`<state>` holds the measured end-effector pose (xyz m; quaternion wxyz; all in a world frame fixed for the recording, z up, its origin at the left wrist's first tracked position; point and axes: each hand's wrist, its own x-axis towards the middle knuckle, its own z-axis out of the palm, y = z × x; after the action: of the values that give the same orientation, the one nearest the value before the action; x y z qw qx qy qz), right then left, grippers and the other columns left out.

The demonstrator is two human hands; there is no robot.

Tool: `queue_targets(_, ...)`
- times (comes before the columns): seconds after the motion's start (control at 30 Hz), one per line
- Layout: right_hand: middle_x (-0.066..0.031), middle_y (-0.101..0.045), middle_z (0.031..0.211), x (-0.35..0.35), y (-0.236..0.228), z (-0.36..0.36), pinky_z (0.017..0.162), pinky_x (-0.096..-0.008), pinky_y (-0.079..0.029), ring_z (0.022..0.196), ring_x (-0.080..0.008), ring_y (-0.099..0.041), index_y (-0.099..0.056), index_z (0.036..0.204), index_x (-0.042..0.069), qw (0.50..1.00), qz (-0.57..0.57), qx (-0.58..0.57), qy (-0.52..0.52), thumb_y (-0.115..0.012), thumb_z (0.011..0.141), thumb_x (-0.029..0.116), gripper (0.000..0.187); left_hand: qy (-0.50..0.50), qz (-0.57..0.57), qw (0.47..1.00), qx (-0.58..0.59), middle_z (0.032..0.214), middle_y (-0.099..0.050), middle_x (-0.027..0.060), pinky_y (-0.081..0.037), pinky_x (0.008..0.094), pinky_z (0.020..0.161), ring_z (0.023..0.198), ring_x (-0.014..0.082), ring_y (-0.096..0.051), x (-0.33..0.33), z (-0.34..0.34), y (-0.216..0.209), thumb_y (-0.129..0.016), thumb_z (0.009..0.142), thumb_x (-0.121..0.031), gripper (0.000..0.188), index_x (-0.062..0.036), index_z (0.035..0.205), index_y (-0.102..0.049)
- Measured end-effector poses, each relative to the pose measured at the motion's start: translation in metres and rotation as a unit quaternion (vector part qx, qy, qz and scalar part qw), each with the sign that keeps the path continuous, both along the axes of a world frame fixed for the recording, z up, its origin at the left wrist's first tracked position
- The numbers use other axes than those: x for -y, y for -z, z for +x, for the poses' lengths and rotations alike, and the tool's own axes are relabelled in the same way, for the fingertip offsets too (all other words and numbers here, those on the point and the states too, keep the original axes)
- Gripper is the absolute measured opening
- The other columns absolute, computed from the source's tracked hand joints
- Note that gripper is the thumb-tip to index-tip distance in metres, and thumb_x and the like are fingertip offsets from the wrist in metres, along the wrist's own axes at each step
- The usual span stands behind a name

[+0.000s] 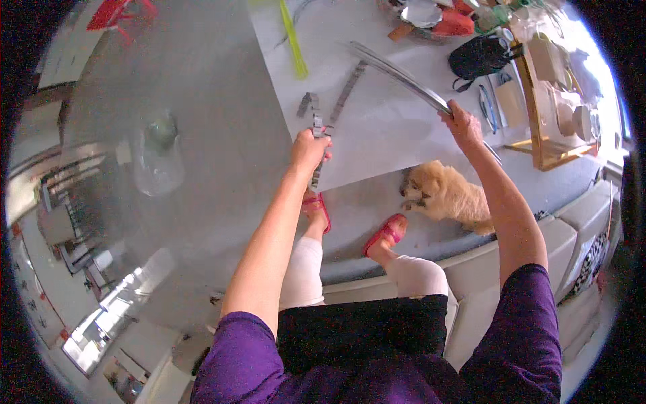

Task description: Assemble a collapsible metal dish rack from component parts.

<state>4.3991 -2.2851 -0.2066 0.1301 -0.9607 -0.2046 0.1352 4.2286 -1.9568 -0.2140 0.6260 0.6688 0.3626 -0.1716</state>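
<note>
My left hand [311, 152] is closed round a grey segmented strip [315, 122] over the near left part of the white table [383, 135]. Part of the strip stands up bent above my fingers, and an end hangs below them. A second grey length [349, 91] slants from beside that hand toward the far end of a bundle of long, thin, silvery strips [404, 75]; whether they join cannot be made out. My right hand [463, 125] grips this bundle near its lower end, with a short tail showing past my wrist.
A yellow-green strip [293, 40] lies at the table's far left. A bowl of red and silvery things [431, 19], a black pouch [479, 56] and a wooden-framed rack [536, 101] stand at right. A tan dog [447, 195] is on the floor by my feet, near a pale sofa [538, 242].
</note>
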Motion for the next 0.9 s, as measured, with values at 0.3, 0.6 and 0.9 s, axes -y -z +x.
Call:
queue_targets(0.3, -0.02, -0.061, 0.08, -0.021, -0.017, -0.005, 0.064, -0.0521, -0.042, 0.077, -0.0424, -0.058, -0.044, 0.093, 0.012, 0.981, -0.03, 0.181, 0.062, -0.049, 0.088, 0.035, 0.023, -0.058, 0.346, 0.911, 0.217, 0.08, -0.064, 0.0176, -0.05, 0.0354, 0.063, 0.061, 0.0215, -0.062, -0.017, -0.029, 0.046, -0.059, 0.077, -0.016, 0.026, 0.0019, 0.096, -0.059)
queue_targets(0.6, -0.0168, -0.056, 0.072, 0.01, -0.126, -0.132, 0.06, -0.0447, -0.042, 0.066, -0.0362, -0.056, -0.048, 0.099, 0.009, 0.956, 0.26, 0.134, -0.019, -0.049, 0.088, 0.036, 0.029, -0.157, -0.059, 0.927, 0.337, 0.076, -0.062, 0.0135, -0.048, 0.0255, 0.048, 0.056, 0.0168, -0.06, 0.045, -0.151, -0.117, -0.055, 0.085, -0.017, 0.027, 0.0023, 0.103, -0.054)
queue_targets(0.9, -0.0012, -0.051, 0.057, 0.021, -0.198, -0.275, 0.04, -0.0249, -0.037, 0.045, -0.01, -0.046, -0.057, 0.078, 0.005, 0.928, 0.343, -0.148, 0.02, -0.059, 0.082, 0.041, 0.036, -0.152, -0.171, 0.892, 0.39, 0.074, -0.063, 0.0114, -0.044, 0.0264, 0.044, 0.051, 0.0162, -0.058, 0.107, -0.236, -0.166, -0.057, 0.084, -0.02, 0.02, -0.0016, 0.091, -0.06)
